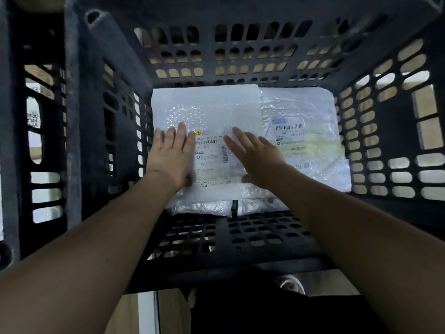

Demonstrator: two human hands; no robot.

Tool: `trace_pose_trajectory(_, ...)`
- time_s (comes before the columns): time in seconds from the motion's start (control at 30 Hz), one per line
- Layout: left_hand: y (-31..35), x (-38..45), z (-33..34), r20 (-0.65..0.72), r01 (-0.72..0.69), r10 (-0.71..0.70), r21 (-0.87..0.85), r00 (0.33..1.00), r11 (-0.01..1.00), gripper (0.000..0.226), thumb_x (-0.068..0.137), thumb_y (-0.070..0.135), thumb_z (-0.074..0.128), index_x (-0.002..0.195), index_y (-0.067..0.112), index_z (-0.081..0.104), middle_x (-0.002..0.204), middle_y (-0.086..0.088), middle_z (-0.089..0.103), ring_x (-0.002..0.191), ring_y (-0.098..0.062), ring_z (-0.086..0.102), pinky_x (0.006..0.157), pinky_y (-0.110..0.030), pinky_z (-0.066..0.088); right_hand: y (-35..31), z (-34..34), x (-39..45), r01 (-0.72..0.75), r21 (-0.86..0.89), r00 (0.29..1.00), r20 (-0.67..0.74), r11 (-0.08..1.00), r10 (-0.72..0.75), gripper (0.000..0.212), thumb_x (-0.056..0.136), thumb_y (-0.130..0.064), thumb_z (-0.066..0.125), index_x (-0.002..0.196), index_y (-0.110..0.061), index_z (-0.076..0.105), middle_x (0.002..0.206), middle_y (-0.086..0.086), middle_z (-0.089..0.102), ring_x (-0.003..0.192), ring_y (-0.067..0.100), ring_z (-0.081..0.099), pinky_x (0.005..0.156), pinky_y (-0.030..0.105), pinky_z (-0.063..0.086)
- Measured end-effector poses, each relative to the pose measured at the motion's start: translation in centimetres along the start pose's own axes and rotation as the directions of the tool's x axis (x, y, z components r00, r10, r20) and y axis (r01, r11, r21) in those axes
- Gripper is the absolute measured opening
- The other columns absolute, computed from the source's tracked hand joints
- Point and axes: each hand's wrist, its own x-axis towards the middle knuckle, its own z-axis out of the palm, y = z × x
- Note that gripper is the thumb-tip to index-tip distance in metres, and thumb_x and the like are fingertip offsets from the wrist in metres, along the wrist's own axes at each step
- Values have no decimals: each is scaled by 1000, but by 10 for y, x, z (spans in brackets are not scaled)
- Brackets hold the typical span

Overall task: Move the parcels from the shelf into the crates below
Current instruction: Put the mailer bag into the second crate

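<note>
I had the big black crate (240, 44) filling nearly the whole view, slotted walls on all sides, w/ a second crate (36, 141) just beside it on the left. Down on the crate floor lay two white bubble-wrap parcels. The top parcel (207, 112) sat label-up, overlapping the other parcel (310, 131) along its right edge, prob. so both would lie flat and leave room above. Both arms reached in from the near rim. Left hand (172, 155) was flat, fingers straight and together, pressing the parcel's left side; right hand (255, 157) lay spread over the label (209, 155), fingers straight, gripping nothing. I read that as patting it down to seat it. A shoe (292, 284) showed below the rim.
</note>
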Motion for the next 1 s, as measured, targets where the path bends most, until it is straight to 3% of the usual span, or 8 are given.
trace_pose_trajectory(0.1,-2,-4,-4,13,5,-5,-30,1000,1000,103,83,58,53,148,13,-13,156,-11,-16,145,-30,-6,114,-52,-4,2,1,-3,-1,-16,1000,0,1000,1,108,85,-48,63,148,-19,-20,157,7,-22,147,22,-2,119,39,12)
trace_pose_trajectory(0.23,-5,-24,-21,17,26,-27,22,999,999,93,89,40,53,148,11,-13,157,-13,-12,145,-31,0,116,-50,1,-1,-14,-19,-24,-56,999,21,998,25,101,91,-39,59,148,-18,-21,157,7,-23,147,23,-6,119,39,9)
trace_pose_trajectory(0.4,-14,-91,-66,99,14,-24,107,995,994,97,91,38,54,146,5,-19,157,-17,-9,144,-32,9,116,-45,11,2,-60,-74,-114,-36,992,54,993,116,104,90,-26,63,147,-19,-24,157,5,-22,147,23,-5,118,38,9)
trace_pose_trajectory(0.53,-36,-154,-124,120,50,-64,113,991,992,95,89,33,57,148,6,-13,157,-16,-6,142,-31,13,115,-44,13,7,-124,-138,-139,-46,985,98,989,143,99,91,-18,59,147,-19,-23,157,5,-22,147,24,-7,118,37,8)
trace_pose_trajectory(0.7,-73,-219,-224,87,88,-97,101,991,991,92,89,33,57,149,9,-8,157,-16,-8,143,-32,11,115,-44,14,12,-225,-205,-179,-59,983,40,982,182,93,91,-17,56,149,-16,-17,158,7,-15,147,25,-3,118,38,11)
trace_pose_trajectory(1.0,-131,-324,-405,-126,124,-112,95,986,988,85,90,37,54,150,12,-1,157,-17,0,143,-32,13,115,-47,13,15,-419,-313,-165,-29,979,-128,986,160,78,92,-19,55,151,-14,6,155,8,12,136,26,26,102,37,36)
